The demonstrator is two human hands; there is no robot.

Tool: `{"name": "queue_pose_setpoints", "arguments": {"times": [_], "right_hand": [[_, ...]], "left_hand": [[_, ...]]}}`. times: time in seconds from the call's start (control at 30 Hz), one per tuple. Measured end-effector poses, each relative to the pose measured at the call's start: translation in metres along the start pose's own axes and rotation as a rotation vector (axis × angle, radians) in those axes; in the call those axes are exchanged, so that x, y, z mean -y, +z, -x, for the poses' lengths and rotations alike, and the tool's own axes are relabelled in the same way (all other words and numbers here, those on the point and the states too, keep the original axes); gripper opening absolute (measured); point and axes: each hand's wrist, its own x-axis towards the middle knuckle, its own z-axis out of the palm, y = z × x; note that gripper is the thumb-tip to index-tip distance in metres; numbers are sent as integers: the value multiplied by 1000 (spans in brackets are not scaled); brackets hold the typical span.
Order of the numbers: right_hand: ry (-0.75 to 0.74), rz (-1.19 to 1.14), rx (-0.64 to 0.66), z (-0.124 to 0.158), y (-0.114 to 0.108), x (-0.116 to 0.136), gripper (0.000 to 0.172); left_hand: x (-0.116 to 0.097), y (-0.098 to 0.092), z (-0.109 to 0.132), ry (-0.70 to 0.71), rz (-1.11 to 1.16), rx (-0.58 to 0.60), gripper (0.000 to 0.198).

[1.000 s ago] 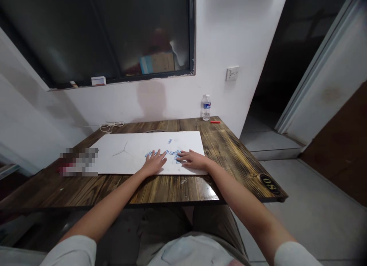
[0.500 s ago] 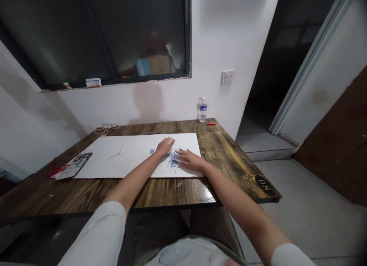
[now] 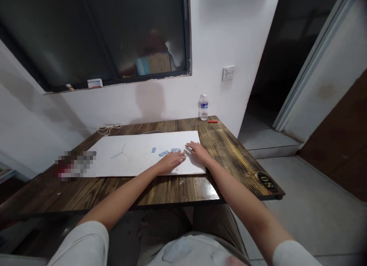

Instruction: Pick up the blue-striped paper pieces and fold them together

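Wooden counter (image 3: 229, 159), dark-grained: white board (image 3: 129, 160) lying flat on top. Small blue-marked pieces (image 3: 164, 153) scattered on board, centre-right. Left grip (image 3: 171, 162): palm down, fingers together, flat on board just beside pieces. Right grip (image 3: 198, 151): palm down, fingers slightly spread, near board's right edge. Neither pinching anything.

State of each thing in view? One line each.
White board, flat on wooden table.
Left hand, palm down on board.
Right hand, palm down on board.
Small blue-marked pieces, lying loose on board.
Plastic water bottle, upright, capped.
Red stick, lying on table.
Wall socket, nothing plugged in.
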Motion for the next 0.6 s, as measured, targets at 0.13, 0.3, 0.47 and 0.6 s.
{"name": "queue_pose_setpoints", "arguments": {"times": [0.13,0.3,0.47,0.6], "right_hand": [[-167,80,179,5,0,7,47],[-221,78,266,7,-2,12,43],[-321,32,292,8,-4,16,42],[-371,0,347,9,-5,22,43]], "left_hand": [[-6,-2,38,-37,-74,37,57],[11,1,74,-241,-173,-29,59],[34,2,80,-468,-228,-90,58],[50,-3,60,-579,-162,-108,59]]}}
